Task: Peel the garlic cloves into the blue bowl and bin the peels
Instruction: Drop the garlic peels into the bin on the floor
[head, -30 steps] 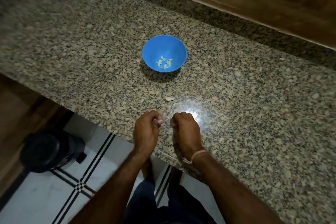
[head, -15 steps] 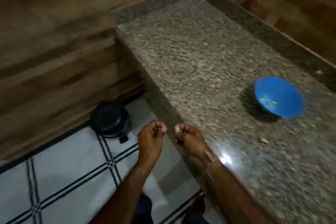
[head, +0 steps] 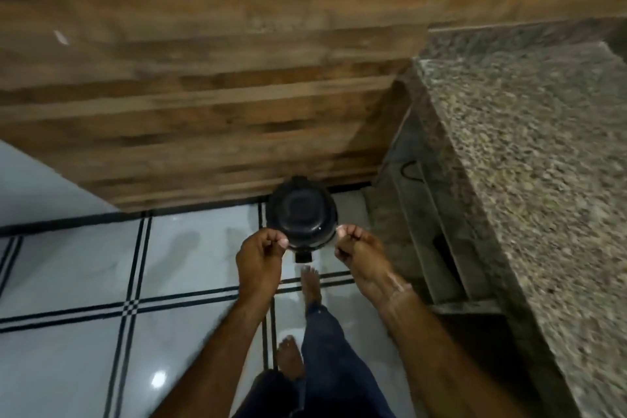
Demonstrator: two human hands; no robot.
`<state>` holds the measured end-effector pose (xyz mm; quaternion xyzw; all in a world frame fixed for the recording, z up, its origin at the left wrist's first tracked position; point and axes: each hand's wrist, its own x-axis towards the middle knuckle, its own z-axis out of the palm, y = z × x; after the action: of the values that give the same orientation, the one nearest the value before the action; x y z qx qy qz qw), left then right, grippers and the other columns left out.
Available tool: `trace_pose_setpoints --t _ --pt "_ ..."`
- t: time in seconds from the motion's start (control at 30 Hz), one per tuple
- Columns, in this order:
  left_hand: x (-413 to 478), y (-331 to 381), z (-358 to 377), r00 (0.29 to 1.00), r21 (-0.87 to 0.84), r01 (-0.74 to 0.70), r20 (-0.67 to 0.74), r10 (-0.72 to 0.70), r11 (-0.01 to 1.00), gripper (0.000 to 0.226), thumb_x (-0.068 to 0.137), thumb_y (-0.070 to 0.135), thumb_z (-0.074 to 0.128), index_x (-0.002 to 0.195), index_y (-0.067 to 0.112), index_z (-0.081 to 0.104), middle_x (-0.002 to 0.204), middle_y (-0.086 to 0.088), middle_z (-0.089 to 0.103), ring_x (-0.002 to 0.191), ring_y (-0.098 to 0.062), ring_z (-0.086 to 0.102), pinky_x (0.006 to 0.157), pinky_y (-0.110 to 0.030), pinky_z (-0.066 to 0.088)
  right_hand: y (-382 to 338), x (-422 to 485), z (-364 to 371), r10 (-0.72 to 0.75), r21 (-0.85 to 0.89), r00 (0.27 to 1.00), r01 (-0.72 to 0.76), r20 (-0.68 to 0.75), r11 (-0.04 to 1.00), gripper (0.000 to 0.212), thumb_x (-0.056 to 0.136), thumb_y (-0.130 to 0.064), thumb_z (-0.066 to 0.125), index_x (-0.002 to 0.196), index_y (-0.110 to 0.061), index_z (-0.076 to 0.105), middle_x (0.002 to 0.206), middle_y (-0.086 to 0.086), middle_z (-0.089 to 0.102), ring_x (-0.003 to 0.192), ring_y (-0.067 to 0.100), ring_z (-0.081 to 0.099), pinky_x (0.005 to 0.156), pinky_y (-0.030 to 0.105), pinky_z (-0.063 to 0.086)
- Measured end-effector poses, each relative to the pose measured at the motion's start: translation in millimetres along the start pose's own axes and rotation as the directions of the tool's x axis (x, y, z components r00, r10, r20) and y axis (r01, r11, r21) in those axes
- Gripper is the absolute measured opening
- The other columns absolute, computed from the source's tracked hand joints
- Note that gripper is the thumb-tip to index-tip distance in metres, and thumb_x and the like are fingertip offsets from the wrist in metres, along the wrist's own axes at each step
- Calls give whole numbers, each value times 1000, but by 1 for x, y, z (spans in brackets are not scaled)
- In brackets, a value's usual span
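- Bin (head: 301,221), lid down, stands on the tiled floor (head: 84,265) just beyond and between both hands.
- Left hand (head: 259,260) and right hand (head: 358,256): fingers curled inward; what they hold cannot be told.

A home kitchen: granite tabletop (head: 529,180) right of the right hand (head: 356,249), black pedal bin (head: 300,217) on tiled floor (head: 84,265) just beyond it.
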<state>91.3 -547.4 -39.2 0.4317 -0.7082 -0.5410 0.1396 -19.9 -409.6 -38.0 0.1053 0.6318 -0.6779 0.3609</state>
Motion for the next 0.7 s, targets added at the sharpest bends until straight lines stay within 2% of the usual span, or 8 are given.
trace_pose_setpoints --t 0.1,0.23,0.33,0.4,0.47,0.6,0.7 --pt "31 -10 0 991 -137 125 -19 -129 983 19 97 8 66 84 21 70 83 0 72 79 -16 65 76 -31 54 -1 38 22 52 10 998 -53 28 999 25 102 -2 60 81 -13 67 72 0 62 68 10 54 63 19 54" --pt "88 -25 19 946 -270 306 -26 -324 913 12 101 13 64 93 19 71 88 -6 71 78 -19 61 66 -24 49 13 103 43 155 23 988 -155 28 988 25 101 4 57 84 -10 70 73 3 63 66 12 55 63 21 55" --pt "139 -52 47 910 -292 392 -15 -414 872 10 101 16 64 100 11 72 91 -8 71 78 -20 62 65 -25 48 31 160 49 215 6 976 -215 -45 977 19 99 3 61 87 -7 71 72 5 64 64 13 57 62 22 57" --pt "178 -80 73 893 -281 429 -9 -449 858 11 101 15 64 102 8 73 95 -10 72 77 -19 62 63 -25 48 52 208 47 231 5 968 -231 -95 973 14 97 3 62 90 -5 71 76 7 66 69 18 59 62 24 58" --pt "210 -107 99 874 -292 461 -13 -486 838 10 100 11 65 101 4 72 92 -14 70 72 -19 59 60 -25 47 78 252 43 250 -5 960 -253 -128 967 16 97 4 63 88 -7 71 80 8 68 74 19 60 63 24 57" --pt "256 -168 141 800 -311 573 9 -600 758 8 97 5 69 88 3 69 73 -11 63 63 -21 53 60 -26 45 136 328 34 304 -26 930 -316 -208 948 20 94 8 64 84 -6 73 76 8 68 67 18 58 56 23 55" --pt "288 -206 166 741 -316 624 -50 -670 714 3 89 7 78 90 6 75 79 -13 69 67 -21 59 59 -24 47 174 381 37 293 -14 922 -306 -253 952 13 90 11 69 86 -1 74 76 9 69 70 22 61 57 26 55"
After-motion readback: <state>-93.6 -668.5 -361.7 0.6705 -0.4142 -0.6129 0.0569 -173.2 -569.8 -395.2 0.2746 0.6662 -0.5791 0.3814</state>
